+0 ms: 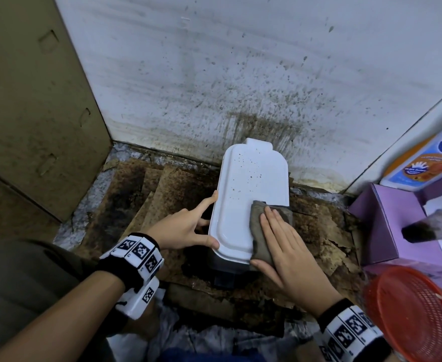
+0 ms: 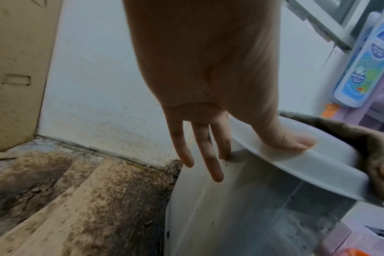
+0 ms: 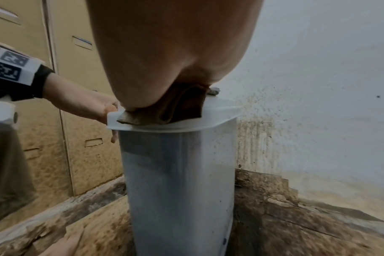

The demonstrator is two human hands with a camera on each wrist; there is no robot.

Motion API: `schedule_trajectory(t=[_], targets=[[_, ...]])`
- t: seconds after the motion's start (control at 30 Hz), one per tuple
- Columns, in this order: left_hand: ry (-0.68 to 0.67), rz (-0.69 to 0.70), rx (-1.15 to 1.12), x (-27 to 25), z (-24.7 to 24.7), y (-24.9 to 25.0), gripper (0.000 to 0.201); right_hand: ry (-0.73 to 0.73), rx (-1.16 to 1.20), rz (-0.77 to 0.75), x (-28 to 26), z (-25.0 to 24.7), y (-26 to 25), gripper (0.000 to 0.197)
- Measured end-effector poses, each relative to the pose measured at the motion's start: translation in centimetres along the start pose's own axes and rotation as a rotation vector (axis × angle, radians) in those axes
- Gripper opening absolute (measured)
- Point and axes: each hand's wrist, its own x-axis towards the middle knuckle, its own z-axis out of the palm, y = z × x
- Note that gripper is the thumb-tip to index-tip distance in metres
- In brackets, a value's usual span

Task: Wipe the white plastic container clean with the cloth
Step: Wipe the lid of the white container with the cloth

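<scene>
A tall white plastic container [image 3: 178, 173] stands on the dirty floor against the wall, and its flat white lid [image 1: 251, 184] is speckled with dark spots at the far end. My right hand [image 1: 285, 239] lies flat, fingers straight, pressing a grey-brown cloth [image 1: 259, 226] onto the lid's near right part. The cloth [image 3: 178, 107] bunches under my palm. My left hand [image 1: 201, 223] steadies the container from the left. Its thumb [image 2: 292, 140] presses on the lid top, and its straight fingers [image 2: 200, 147] rest against the side wall below the rim.
A stained cardboard box [image 1: 31, 113] stands at the left. The white wall [image 1: 214, 74] behind is spattered with dirt. Torn, soiled cardboard [image 1: 162, 189] covers the floor. At the right are a purple box [image 1: 387, 220], a labelled bottle [image 1: 423, 163] and a red mesh basket [image 1: 418, 312].
</scene>
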Motion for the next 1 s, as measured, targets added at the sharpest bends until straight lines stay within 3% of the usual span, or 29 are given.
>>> schedule_trajectory(t=[0.23, 0.53, 0.8, 1.0], targets=[[-0.008, 0.024, -0.063, -0.1, 0.2, 0.0, 0.112, 0.003, 0.090, 0.022, 1.5, -0.3, -2.0, 0.075], [-0.017, 0.058, -0.080, 0.0, 0.2, -0.3, 0.114, 0.019, 0.081, -0.001, 4.7, 0.0, -5.0, 0.077], [-0.013, 0.054, -0.022, 0.2, 0.4, -0.8, 0.117, -0.005, -0.002, -0.059, 2.1, -0.1, -3.0, 0.078], [-0.006, 0.046, -0.003, 0.2, 0.3, -0.6, 0.116, 0.005, 0.019, -0.018, 0.0, -0.1, -1.5, 0.079]])
